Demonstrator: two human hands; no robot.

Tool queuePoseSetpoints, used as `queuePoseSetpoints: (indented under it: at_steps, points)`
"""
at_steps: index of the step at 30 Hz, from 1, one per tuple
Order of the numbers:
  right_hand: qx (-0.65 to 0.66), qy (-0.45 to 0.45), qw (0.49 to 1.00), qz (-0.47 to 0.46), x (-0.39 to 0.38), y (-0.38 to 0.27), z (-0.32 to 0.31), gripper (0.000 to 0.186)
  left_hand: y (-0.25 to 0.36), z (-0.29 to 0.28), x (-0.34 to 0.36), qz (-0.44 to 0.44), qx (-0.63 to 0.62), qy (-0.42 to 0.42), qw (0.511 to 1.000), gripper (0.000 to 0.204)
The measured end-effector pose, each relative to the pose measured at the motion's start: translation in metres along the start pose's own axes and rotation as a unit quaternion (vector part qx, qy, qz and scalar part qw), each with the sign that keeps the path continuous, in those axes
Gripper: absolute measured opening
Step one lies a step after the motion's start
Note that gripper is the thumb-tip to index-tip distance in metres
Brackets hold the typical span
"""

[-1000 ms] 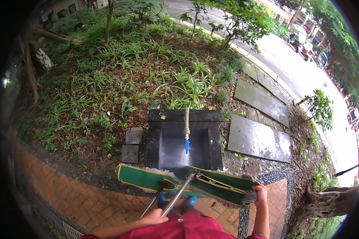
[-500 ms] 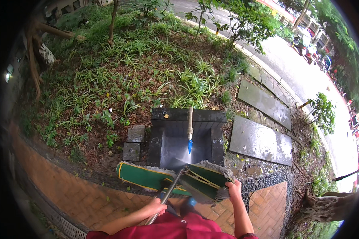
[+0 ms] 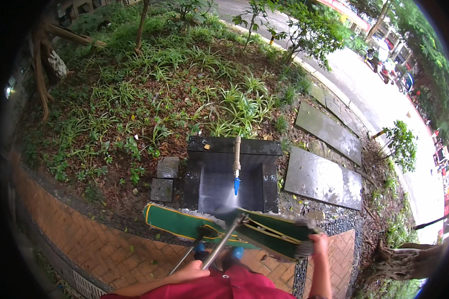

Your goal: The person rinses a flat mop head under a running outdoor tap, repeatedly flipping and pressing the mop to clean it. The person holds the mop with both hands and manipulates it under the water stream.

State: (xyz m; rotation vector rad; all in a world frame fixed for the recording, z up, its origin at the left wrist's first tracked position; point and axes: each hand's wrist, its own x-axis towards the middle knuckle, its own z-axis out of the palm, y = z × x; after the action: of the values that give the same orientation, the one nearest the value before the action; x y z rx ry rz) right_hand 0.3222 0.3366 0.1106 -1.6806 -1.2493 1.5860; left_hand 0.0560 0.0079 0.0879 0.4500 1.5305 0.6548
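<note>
My left hand [image 3: 194, 269] is closed on a steel mop pole [image 3: 223, 243]. My right hand [image 3: 318, 244] grips the right end of that flat mop head [image 3: 267, 238], green-backed with straps and a grey fringe. A second green mop head with yellow edging [image 3: 172, 219] lies across the front of the black stone trough [image 3: 270, 192], its thinner pole [image 3: 182, 261] angling down behind my left hand. A blue nozzle [image 3: 236, 185] on an upright-looking pipe [image 3: 237, 154] sprays water into the trough and onto the held mop head.
Two small grey blocks [image 3: 162, 189] sit left of the trough, stone slabs [image 3: 322, 177] on its right. Behind is planting [image 3: 164, 94]; a brick path [image 3: 105, 244] runs underfoot. A tree trunk [image 3: 404, 261] stands at lower right, parked scooters [image 3: 384, 70] along the road.
The held mop's right end swung left, then back rightward with my right hand over the last half second. My left hand stays on the pole; water keeps spraying.
</note>
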Motion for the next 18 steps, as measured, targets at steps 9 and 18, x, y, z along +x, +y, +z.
queuePoseSetpoints:
  at_steps: [9, 18]
  points:
    - [-0.029, -0.058, 0.998, 0.016, 0.038, 0.071, 0.066, 0.009, -0.010, -0.013, 0.058, -0.073, -0.121, 0.038, 0.989, 0.018]
    - [-0.419, -0.221, 0.855, -0.210, 0.011, -0.078, 0.110, 0.020, -0.057, 0.004, 0.057, -0.031, -0.328, -0.091, 0.940, 0.010]
